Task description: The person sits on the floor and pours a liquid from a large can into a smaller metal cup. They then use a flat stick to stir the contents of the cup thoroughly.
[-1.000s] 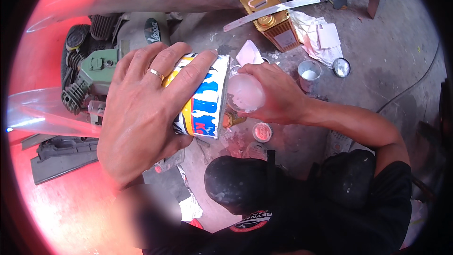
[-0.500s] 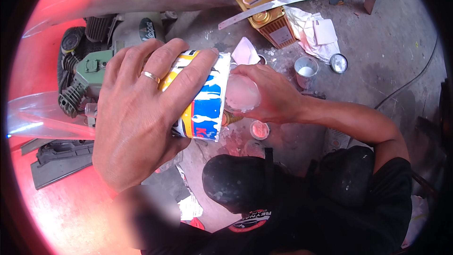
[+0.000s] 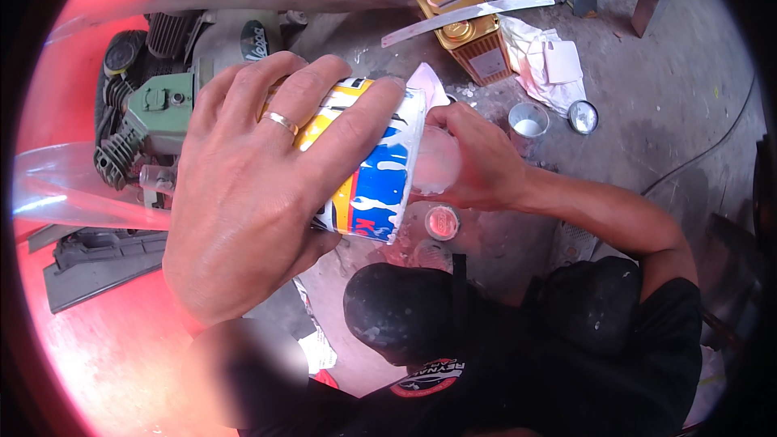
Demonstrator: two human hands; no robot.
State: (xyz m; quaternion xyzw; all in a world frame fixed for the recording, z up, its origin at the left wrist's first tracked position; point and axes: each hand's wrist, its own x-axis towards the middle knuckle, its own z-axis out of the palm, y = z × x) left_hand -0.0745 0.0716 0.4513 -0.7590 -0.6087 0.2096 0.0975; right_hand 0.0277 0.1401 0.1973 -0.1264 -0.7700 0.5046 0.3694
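One tilted can fills the arched left hand, knuckles upward; the right hand curls firmly around a cloudy cup.

Blk short-slv tee w/ red-wht logo, speckled blk pants, metal ring on L hand

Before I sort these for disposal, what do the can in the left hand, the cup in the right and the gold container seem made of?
Can: probably metal, glossy printed outside, judging by its crisp rim. Cup: perhaps plastic, cloudy; its wall looks translucent. Gold container: likely metal, shiny, given its bright reflections.
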